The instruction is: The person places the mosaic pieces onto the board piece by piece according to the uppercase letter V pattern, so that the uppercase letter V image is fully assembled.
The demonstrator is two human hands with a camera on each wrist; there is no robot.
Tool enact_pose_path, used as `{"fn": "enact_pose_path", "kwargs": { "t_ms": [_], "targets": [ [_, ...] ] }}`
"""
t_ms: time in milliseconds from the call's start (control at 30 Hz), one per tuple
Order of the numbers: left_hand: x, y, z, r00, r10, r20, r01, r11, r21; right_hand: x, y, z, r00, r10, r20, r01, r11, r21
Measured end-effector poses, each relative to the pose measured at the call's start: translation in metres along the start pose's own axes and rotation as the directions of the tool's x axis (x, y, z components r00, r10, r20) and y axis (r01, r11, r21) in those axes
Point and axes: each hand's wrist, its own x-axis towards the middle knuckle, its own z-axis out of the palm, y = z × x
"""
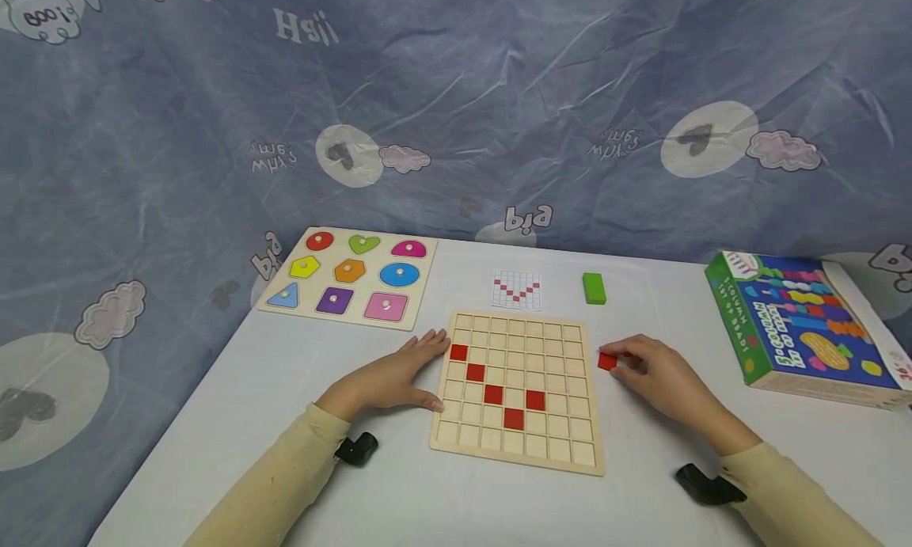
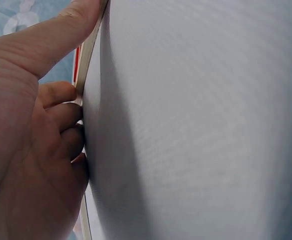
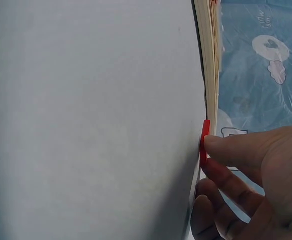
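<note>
A wooden grid board (image 1: 553, 347) lies flat on the white table, with several red square tiles (image 1: 493, 394) in its cells, forming a slanting line that turns up at the lower middle. Against the board's left edge rests my left hand (image 1: 385, 379), its fingers spread and thumb apart; the left wrist view shows the thumb at the rim. To the right of the board, my right hand (image 1: 663, 377) pinches one red tile (image 3: 204, 142) between thumb and fingers, at table level just off the right rim. Behind the board lies a small pattern card (image 1: 517, 281) with a red V of squares.
A green block (image 1: 594, 289) sits right of the card. At the back left is a shape puzzle board (image 1: 365, 252) with coloured knobbed pieces. On the right lies a colourful toy box (image 1: 805, 333). A patterned blue cloth (image 1: 456, 135) hangs behind the table.
</note>
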Motion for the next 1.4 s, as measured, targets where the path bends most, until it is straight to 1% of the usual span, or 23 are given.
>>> {"fn": "enact_pose_path", "kwargs": {
  "t_ms": [500, 800, 1100, 1400],
  "targets": [
    [-0.0001, -0.0008, 0.0007, 1.0, -0.006, -0.002, 0.006, 1.0, -0.001, -0.0004, -0.0005, 0.0015, 1.0, 0.017, 0.001, -0.017, 1.0, -0.011],
    [-0.0005, -0.0012, 0.0008, 1.0, -0.003, -0.003, 0.003, 1.0, -0.006, -0.0007, -0.0033, 0.0022, 1.0, 0.02, 0.012, -0.02, 0.999, 0.034],
    [-0.0009, -0.0011, 0.0006, 1.0, -0.012, -0.003, 0.012, 1.0, -0.015, -0.0012, -0.0041, 0.0021, 1.0, 0.01, 0.021, -0.011, 1.0, 0.027],
    [-0.0014, -0.0003, 0.0004, 1.0, -0.006, -0.006, 0.006, 1.0, -0.011, -0.0026, -0.0042, 0.0029, 0.999, 0.036, 0.018, -0.037, 0.998, 0.041]
  ]
}}
